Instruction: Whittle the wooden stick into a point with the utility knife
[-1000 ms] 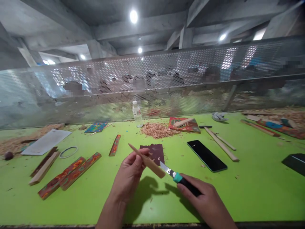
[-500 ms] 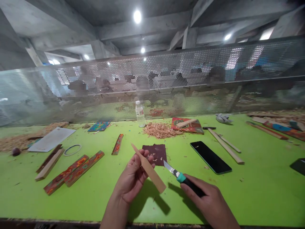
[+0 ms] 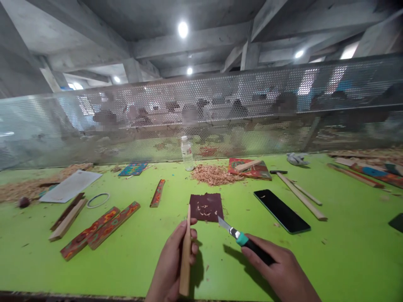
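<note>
My left hand [image 3: 172,259] is closed round a pale piece of wood [image 3: 185,264] that narrows to a point at its far end. The wood's narrow edge faces up, its tip over the near left edge of a dark brown sheet of sandpaper [image 3: 201,203]. In my right hand [image 3: 280,264] is a utility knife [image 3: 252,247] with a black and teal handle. Its bare blade points up and left, close to the sandpaper's lower right corner and apart from the wood. Small curled shavings lie on the sandpaper.
Behind the sandpaper are a heap of shavings [image 3: 214,175] and a plastic bottle [image 3: 187,154]. A phone [image 3: 281,212] and a hammer [image 3: 302,197] lie to the right. Painted wooden strips [image 3: 113,224] and a ring [image 3: 98,200] lie left. A perforated metal screen [image 3: 151,142] borders the green table's back.
My left hand has turned the wood from slanting with its broad face showing to nearly upright in view, edge up, and moved it nearer me. The knife stays almost in place.
</note>
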### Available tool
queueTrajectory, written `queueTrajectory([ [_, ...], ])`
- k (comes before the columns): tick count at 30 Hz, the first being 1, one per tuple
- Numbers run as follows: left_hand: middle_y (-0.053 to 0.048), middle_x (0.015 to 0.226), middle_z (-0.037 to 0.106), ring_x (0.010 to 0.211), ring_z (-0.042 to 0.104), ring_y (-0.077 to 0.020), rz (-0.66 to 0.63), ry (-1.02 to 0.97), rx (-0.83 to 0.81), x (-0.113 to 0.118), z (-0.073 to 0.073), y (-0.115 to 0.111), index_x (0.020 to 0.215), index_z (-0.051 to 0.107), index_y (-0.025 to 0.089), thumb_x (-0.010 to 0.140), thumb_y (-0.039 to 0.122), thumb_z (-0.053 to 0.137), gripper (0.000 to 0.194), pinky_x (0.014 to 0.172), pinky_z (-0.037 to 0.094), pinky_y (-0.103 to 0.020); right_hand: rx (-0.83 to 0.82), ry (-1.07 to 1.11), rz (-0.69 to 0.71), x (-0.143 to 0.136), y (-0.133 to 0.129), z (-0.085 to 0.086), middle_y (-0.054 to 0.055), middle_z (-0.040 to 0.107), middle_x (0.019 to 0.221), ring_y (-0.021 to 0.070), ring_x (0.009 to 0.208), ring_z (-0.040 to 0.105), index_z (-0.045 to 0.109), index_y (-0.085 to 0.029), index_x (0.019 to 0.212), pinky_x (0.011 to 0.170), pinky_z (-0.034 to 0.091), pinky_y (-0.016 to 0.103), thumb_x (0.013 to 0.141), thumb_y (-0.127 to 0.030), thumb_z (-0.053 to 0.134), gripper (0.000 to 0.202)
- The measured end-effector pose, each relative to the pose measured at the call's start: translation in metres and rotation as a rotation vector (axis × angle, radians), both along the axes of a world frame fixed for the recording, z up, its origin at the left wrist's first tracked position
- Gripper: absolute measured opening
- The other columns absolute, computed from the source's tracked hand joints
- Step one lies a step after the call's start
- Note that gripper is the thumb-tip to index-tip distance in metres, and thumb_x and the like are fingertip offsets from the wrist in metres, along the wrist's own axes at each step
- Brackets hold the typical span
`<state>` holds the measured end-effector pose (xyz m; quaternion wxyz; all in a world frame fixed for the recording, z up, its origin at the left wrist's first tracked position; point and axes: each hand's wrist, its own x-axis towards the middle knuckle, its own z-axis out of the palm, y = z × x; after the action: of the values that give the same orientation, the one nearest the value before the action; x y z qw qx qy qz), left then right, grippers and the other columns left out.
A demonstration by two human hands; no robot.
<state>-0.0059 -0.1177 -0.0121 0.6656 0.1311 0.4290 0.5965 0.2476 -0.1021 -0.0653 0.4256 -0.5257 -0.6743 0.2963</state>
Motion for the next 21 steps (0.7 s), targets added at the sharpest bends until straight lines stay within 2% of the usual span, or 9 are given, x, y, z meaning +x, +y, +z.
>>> queueTrajectory([
  [4,0.002,0.075,0.064,0.043,0.056,-0.006,-0.018,-0.011,-0.02,-0.001,0.0,-0.001,0.112,0.069,0.014,0.109,0.026,0.053,0.02,0.031,0.037,-0.013,0.016,-0.005,-0.018,0.0,-0.002,0.004,0.004,0.085,0.113,0.0325,0.105,0.081,0.087,-0.03,0.111,0.093,0.065,0.038,0.09,-0.054,0.076,0.034],
  [10,-0.005,0.086,0.072,0.053,0.06,-0.0069,-0.05,-0.043,-0.004,0.002,0.007,-0.003,0.116,0.072,0.007,0.107,0.019,0.053,0.025,0.043,0.049,-0.015,0.026,-0.024,-0.015,-0.003,-0.004,0.01,0.005,0.085,0.113,0.0331,0.105,0.081,0.087,-0.027,0.109,0.09,0.065,0.038,0.091,-0.053,0.075,0.034],
  [14,-0.011,0.096,0.076,0.055,0.06,-0.0067,-0.066,-0.072,-0.007,0.002,0.008,-0.004,0.116,0.074,0.005,0.105,0.018,0.055,0.026,0.045,0.05,-0.015,0.028,-0.035,-0.024,-0.003,-0.003,0.01,0.006,0.085,0.112,0.0333,0.104,0.081,0.086,-0.028,0.109,0.091,0.065,0.04,0.09,-0.054,0.075,0.034],
  [21,-0.012,0.095,0.077,0.057,0.062,-0.0081,-0.084,-0.096,-0.006,0.003,0.005,-0.002,0.111,0.076,0.006,0.103,0.018,0.06,0.021,0.046,0.051,-0.015,0.03,-0.044,-0.02,-0.003,-0.003,0.01,0.005,0.085,0.112,0.0333,0.103,0.081,0.086,-0.028,0.109,0.09,0.066,0.041,0.09,-0.054,0.074,0.034],
])
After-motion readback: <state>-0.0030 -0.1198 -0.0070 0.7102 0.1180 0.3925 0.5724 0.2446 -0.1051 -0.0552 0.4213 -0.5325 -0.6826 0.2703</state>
